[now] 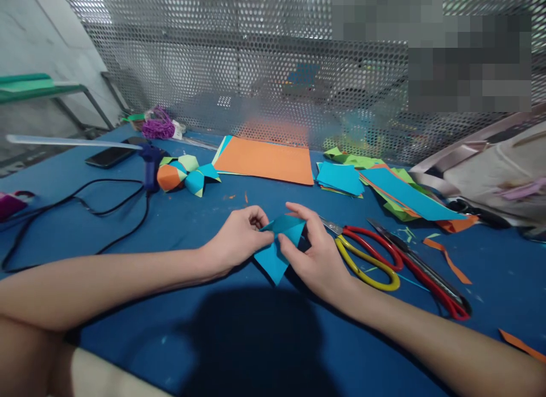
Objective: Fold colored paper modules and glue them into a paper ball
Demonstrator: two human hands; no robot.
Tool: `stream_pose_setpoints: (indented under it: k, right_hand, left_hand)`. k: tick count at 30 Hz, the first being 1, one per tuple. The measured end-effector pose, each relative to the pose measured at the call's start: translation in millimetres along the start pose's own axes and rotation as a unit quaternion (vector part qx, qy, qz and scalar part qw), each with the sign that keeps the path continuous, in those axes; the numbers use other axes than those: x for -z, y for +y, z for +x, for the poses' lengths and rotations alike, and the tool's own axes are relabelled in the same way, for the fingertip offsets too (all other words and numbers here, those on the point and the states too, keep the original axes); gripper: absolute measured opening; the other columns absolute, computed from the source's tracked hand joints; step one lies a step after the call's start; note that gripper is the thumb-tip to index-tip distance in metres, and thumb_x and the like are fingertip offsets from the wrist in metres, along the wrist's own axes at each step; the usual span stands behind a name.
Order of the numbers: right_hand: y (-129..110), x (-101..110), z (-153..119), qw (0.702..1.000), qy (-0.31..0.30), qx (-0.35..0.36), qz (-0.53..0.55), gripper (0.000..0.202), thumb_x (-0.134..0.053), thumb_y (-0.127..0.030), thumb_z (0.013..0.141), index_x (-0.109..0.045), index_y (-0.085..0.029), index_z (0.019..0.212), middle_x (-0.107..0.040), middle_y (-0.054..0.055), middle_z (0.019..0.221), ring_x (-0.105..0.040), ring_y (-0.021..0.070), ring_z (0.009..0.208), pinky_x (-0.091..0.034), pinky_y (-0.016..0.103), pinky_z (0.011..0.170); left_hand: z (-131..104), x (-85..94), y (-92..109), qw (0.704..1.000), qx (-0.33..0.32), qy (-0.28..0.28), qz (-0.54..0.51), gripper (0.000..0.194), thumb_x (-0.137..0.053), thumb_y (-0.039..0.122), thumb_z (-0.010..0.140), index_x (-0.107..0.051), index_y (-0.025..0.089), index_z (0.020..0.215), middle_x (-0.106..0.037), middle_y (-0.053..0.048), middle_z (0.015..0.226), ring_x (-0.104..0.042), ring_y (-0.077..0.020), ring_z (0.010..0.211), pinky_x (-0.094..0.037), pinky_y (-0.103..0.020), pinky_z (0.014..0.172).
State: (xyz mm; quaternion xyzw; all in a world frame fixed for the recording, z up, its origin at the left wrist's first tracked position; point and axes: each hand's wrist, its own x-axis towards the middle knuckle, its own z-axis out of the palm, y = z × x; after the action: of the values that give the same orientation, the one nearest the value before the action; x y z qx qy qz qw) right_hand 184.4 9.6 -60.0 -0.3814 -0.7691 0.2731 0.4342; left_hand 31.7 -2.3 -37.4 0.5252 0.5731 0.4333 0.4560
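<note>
A small piece of blue paper (273, 261), partly folded over at the top, is between my hands just above the blue table. My left hand (239, 238) pinches its left edge with thumb and fingers. On the other side, my right hand (313, 255) grips the right edge, thumb in front and fingers behind. The fold's inner side is hidden from me. Close to my right hand lie scissors with red and yellow handles (371, 257). A cutter knife (426, 269) rests beside them, over a second red handle.
Orange sheets (267, 161) and blue squares (340, 178) lie at the back, with paper strips (413, 192) to their right. At left are a glue gun (151, 166), folded paper pieces (187, 174), a phone (113, 152) and purple cord (158, 124). A perforated metal panel (205, 61) stands behind.
</note>
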Motion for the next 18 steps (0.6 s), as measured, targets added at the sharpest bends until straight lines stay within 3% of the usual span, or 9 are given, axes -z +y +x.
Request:
stream_pose_setpoints:
  k: [4,8,13,18]
  right_hand:
    - [-2.5,-1.0,1.6,0.992,-0.006,-0.078,0.102,0.033,-0.059,-0.028,0.079,-0.047,-0.02,0.109,-0.063,0.004,0.091,-0.061,0.0166,0.077,-0.051,0.031,0.068]
    - [-4.1,-1.4,2.2,0.994,-0.029,-0.077,0.068,0.01,-0.056,-0.025,0.08,-0.053,-0.019,0.088,-0.062,0.001,0.081,-0.057,0.0142,0.071,-0.047,0.028,0.066]
    - [-3.5,-2.1,2.1,0.996,-0.05,-0.069,0.036,0.012,-0.05,-0.024,0.082,-0.057,-0.018,0.091,-0.062,0.002,0.083,-0.056,0.0149,0.072,-0.046,0.028,0.066]
    - [-3.0,-2.7,2.8,0.994,-0.068,-0.081,0.035,0.016,-0.051,-0.022,0.079,-0.057,-0.018,0.093,-0.063,0.002,0.083,-0.057,0.0154,0.074,-0.046,0.028,0.067]
  left_hand:
    - [1.4,-1.1,-6.8,0.999,0.014,0.023,-0.032,0.015,-0.056,0.011,0.058,-0.044,0.018,0.062,-0.039,0.009,0.053,-0.034,-0.0059,0.049,-0.026,-0.018,0.045]
    - [0.9,-3.0,-9.1,0.997,0.03,0.029,-0.071,0.015,-0.056,0.011,0.058,-0.044,0.018,0.064,-0.04,0.008,0.055,-0.037,-0.0067,0.052,-0.029,-0.019,0.047]
    - [-3.0,-5.8,-8.0,0.99,0.038,0.03,-0.129,0.014,-0.056,0.011,0.06,-0.046,0.017,0.069,-0.045,0.008,0.058,-0.041,-0.007,0.055,-0.035,-0.019,0.051]
    - [-5.2,-6.1,-7.8,0.994,0.033,0.03,-0.102,0.011,-0.055,0.01,0.061,-0.047,0.017,0.065,-0.043,0.009,0.055,-0.04,-0.006,0.052,-0.035,-0.017,0.05]
